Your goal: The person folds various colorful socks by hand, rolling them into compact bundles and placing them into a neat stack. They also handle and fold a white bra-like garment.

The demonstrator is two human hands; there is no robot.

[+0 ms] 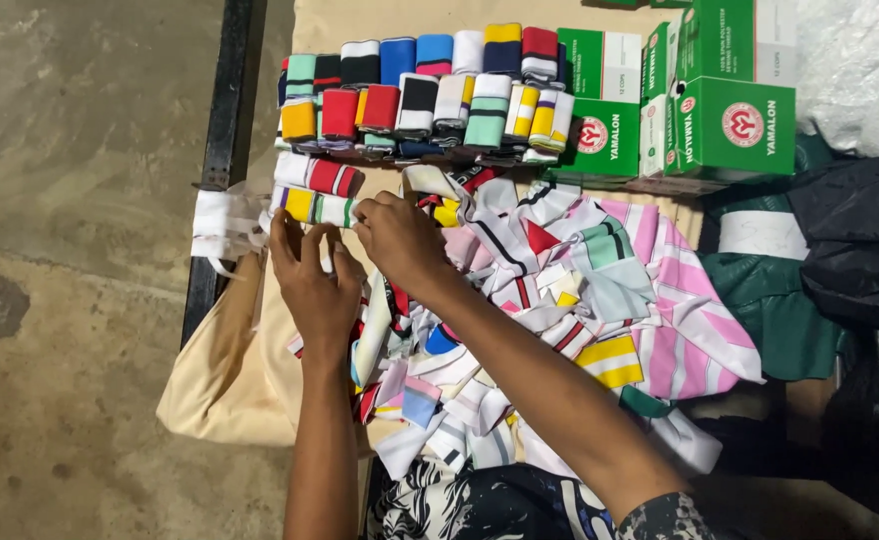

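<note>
- Both grips pinched on one small folded cloth roll point(322, 208), yellow, green and white striped: left hand point(312, 275) curled over its near side, right hand point(400, 240) closed on its right end.
- Roll lying at the left edge of the counter point(330, 20), just below a red and white roll point(320, 176) and touching it.
- Above, two tight rows of finished rolls point(425, 95): soft knit, ribbed look, blunt rectangular shapes, bands of red, blue, black, yellow, mint and white, packed side by side.
- Right of the hands, a loose heap of striped strips point(560, 290): limp, crumpled, overlapping, with pink-and-white pieces spreading to the right.
- Green and white cardboard boxes point(700, 100), stiff and square-cornered, stacked at the far right corner, touching the rows.
- Tan cloth point(225, 380) draped off the near left corner, sagging in smooth folds.
- Black metal bar point(222, 150) marking the counter's left edge, a white rag point(218, 228) tied around it near the left hand.
- Beyond the bar, bare stained concrete floor point(70, 250); open room only on that side, right side crowded by dark bags point(860, 240).
</note>
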